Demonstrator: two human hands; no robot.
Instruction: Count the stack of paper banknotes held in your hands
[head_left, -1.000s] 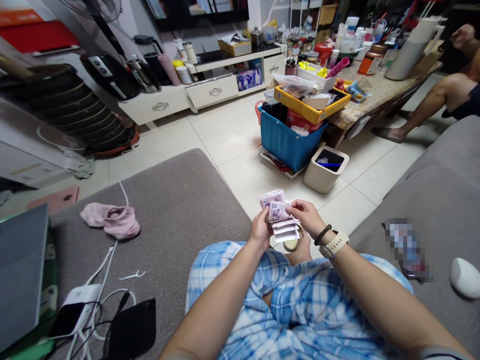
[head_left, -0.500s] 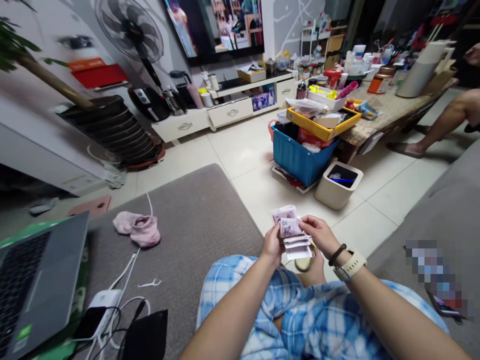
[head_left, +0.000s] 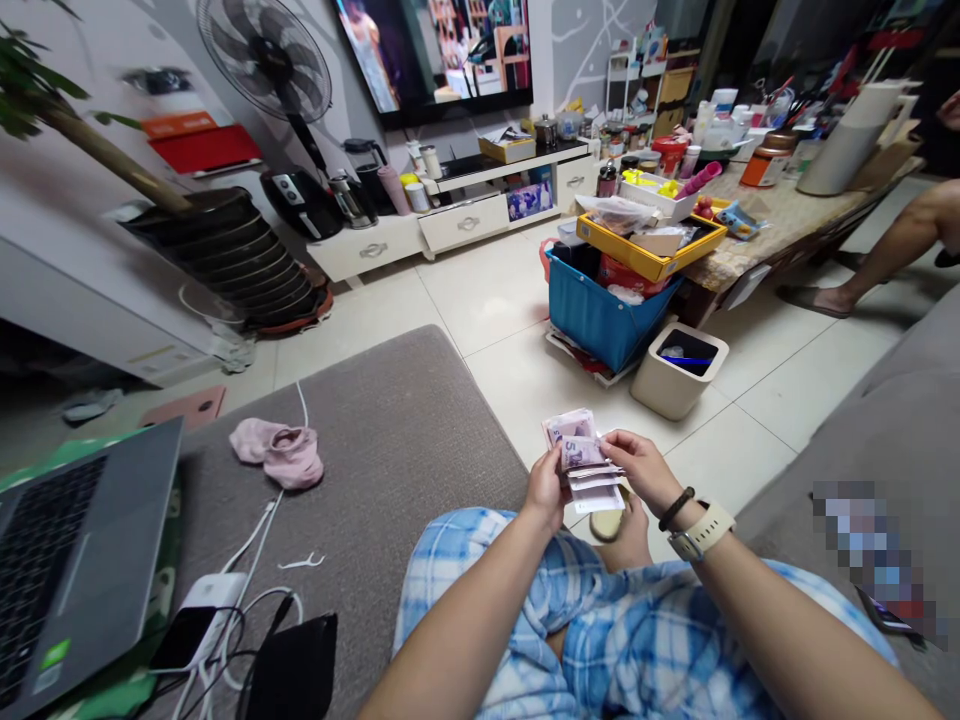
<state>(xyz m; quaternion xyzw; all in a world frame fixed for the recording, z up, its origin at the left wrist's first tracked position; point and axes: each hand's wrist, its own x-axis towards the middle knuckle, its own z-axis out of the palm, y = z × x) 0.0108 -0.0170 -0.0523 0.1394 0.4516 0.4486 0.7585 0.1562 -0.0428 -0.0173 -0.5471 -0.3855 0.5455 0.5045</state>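
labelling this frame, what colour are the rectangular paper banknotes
The paper banknotes look mostly pale purple, clearest in the head view.

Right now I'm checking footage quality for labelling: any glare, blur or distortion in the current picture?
Head view: soft glare on the floor tiles; pixelated patch at right; laptop looks stretched near left edge; fine print on the banknotes unreadable.

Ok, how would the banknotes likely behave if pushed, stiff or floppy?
The banknotes are probably light and floppy, being thin paper. Their edges show as staggered layers, so a push would likely slide them apart; the left hand and right hand on them may limit that.
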